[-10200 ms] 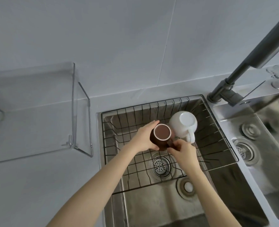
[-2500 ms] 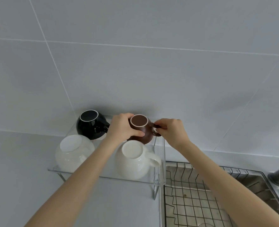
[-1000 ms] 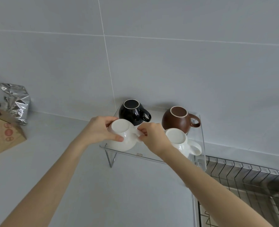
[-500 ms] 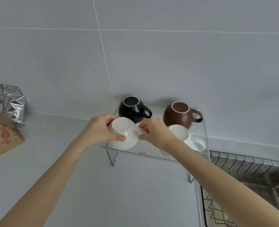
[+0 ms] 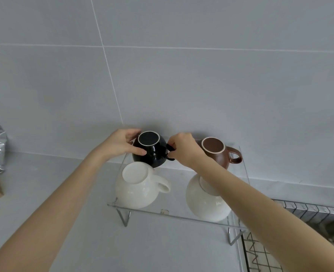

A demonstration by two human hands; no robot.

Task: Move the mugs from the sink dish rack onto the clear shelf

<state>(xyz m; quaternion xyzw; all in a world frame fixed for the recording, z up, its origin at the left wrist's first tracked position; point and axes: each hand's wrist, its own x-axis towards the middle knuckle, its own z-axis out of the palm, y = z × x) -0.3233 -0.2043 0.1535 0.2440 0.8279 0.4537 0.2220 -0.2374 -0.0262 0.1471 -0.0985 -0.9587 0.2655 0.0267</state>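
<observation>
Four mugs stood upside down on the clear shelf (image 5: 181, 215): a black mug (image 5: 152, 152) and brown mug (image 5: 217, 152) behind, two white mugs (image 5: 136, 185) in front. The left hand (image 5: 121, 144) cupped the black mug's side while the right hand (image 5: 183, 152) pinched its handle. The visible corner of the dish rack (image 5: 264, 254) beside the worktop (image 5: 83, 242) held nothing; little seemed left beyond straightening

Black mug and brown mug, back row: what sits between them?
Head view: the right hand fills that gap, its grip on the handle of the black mug. The brown mug stands untouched beyond it.
</observation>
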